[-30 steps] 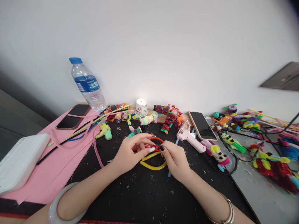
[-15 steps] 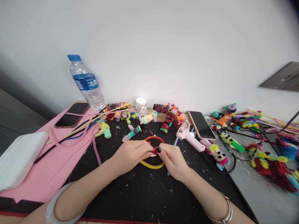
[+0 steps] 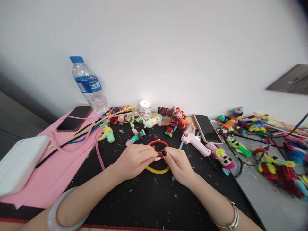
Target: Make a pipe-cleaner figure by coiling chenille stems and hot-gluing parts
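Observation:
My left hand (image 3: pixel 137 160) and my right hand (image 3: pixel 179 163) meet over the black mat, fingers closed in a pinch. A small red fuzzy piece (image 3: pixel 159 154), like a bit of pipe cleaner, is gripped between both sets of fingertips; most of it is hidden. Around and behind the fingers shows a ring-shaped thing, red on its far side and yellow on its near side (image 3: pixel 157 171). Whether my hands touch this ring I cannot tell. Just beyond the left hand lies a small pastel fuzzy figure (image 3: pixel 136 137).
A pink glue gun (image 3: pixel 196 142) and a phone (image 3: pixel 208 129) lie right of the hands. Along the wall are a white cup (image 3: pixel 145 110), red fuzzy figures (image 3: pixel 175 120) and a leaning water bottle (image 3: pixel 89 85). Pink sheets (image 3: pixel 64 160) cover the left; more fuzzy figures and cables lie right.
My fingers have shifted slightly on the red piece, and a little more of the ring shows between the hands. The other things lie as before.

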A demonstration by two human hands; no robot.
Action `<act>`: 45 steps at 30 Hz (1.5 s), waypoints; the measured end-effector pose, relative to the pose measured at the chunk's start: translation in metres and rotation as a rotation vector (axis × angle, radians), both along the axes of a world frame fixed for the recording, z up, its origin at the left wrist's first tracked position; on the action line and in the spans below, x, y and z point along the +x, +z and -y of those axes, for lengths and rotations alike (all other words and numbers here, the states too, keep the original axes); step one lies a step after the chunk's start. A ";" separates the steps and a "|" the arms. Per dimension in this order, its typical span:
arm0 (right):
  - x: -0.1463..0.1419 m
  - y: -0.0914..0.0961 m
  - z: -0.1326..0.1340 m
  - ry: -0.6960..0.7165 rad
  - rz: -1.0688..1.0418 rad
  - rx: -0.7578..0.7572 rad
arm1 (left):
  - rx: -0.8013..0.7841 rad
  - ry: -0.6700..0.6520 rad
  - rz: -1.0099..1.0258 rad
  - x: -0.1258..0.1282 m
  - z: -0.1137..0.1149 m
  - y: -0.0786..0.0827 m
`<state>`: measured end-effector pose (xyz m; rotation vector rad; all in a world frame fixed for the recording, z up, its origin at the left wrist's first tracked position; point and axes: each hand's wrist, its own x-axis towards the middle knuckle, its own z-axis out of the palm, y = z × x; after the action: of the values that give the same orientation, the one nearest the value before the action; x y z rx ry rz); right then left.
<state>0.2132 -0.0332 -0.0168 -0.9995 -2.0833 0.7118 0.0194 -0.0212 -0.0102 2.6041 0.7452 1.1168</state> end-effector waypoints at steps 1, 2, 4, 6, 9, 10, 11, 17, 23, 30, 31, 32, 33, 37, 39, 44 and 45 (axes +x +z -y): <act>0.000 0.000 0.000 -0.007 0.001 0.003 | -0.012 0.003 0.021 0.000 0.000 0.000; 0.000 0.000 0.000 -0.012 0.003 0.004 | -0.019 0.008 0.042 -0.001 -0.001 -0.001; 0.001 -0.001 -0.001 -0.024 0.011 0.001 | -0.037 0.030 0.085 -0.001 -0.001 -0.002; 0.002 -0.002 -0.001 -0.041 0.016 -0.006 | -0.081 0.070 0.126 -0.002 -0.001 -0.002; 0.003 -0.002 -0.002 -0.055 0.021 -0.012 | -0.161 0.124 0.147 -0.003 -0.001 0.000; 0.003 -0.002 -0.002 -0.053 0.025 -0.012 | -0.169 0.117 0.129 -0.003 0.000 0.000; 0.003 -0.001 -0.001 -0.047 0.031 -0.008 | -0.165 0.101 0.101 -0.003 0.000 0.001; 0.000 -0.002 0.000 0.026 0.097 0.017 | -0.010 0.025 -0.242 -0.001 0.000 0.003; -0.001 -0.003 0.000 0.048 0.077 -0.001 | -0.077 -0.063 -0.254 0.001 0.000 -0.002; 0.002 0.001 0.000 -0.084 -0.010 0.003 | -0.484 0.202 0.160 0.003 -0.001 0.002; 0.003 0.001 0.000 -0.098 -0.020 0.008 | -0.553 0.241 0.221 0.002 -0.003 0.002; 0.003 0.001 0.000 -0.108 -0.029 0.015 | -0.622 0.266 0.280 0.002 -0.004 0.002; 0.004 0.001 -0.001 -0.116 -0.036 0.022 | -0.688 0.280 0.336 0.002 -0.006 0.001; 0.003 0.000 -0.002 -0.120 -0.041 0.039 | -0.945 0.327 0.518 0.003 -0.010 0.001; 0.003 -0.001 -0.002 -0.119 -0.040 0.043 | -1.047 0.348 0.591 0.004 -0.011 0.002; 0.004 -0.002 -0.002 -0.128 -0.049 0.047 | -1.174 0.348 0.703 0.006 -0.012 0.004; 0.005 -0.002 -0.002 -0.128 -0.049 0.048 | -1.175 0.340 0.717 0.006 -0.012 0.004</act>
<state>0.2178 -0.0317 -0.0188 -1.0675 -1.9661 0.6130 0.0253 -0.0094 -0.0064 1.0510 1.1671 1.0718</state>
